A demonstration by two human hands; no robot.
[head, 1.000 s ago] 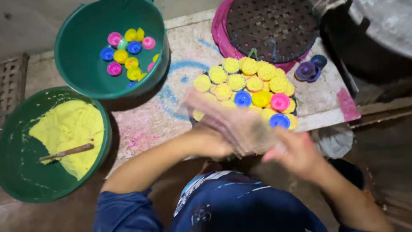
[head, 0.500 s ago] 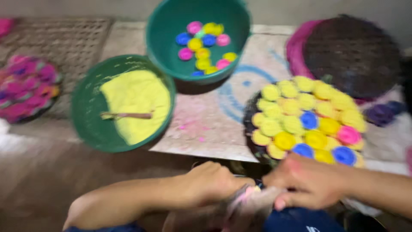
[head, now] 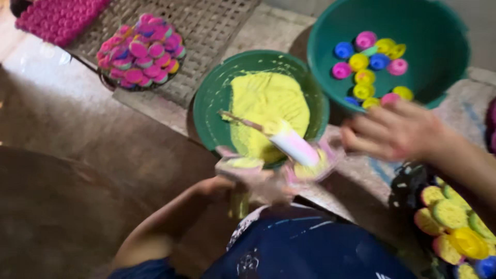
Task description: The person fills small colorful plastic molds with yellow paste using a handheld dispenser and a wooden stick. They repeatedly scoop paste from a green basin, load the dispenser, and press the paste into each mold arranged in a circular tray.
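The left hand (head: 219,185) grips a blurred pinkish mould (head: 258,170) dusted with yellow powder, just below the green bowl of yellow powder (head: 263,106). The right hand (head: 395,129) hovers with fingers (head: 361,135) spread, holding nothing, before the bowl of coloured caps (head: 387,51).

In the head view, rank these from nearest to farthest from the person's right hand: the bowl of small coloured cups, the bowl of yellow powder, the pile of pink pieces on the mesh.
From the right hand:
1. Bowl of small coloured cups, just above the hand, top right.
2. Bowl of yellow powder, to its left, centre.
3. Pile of pink pieces, far upper left, on the mesh.
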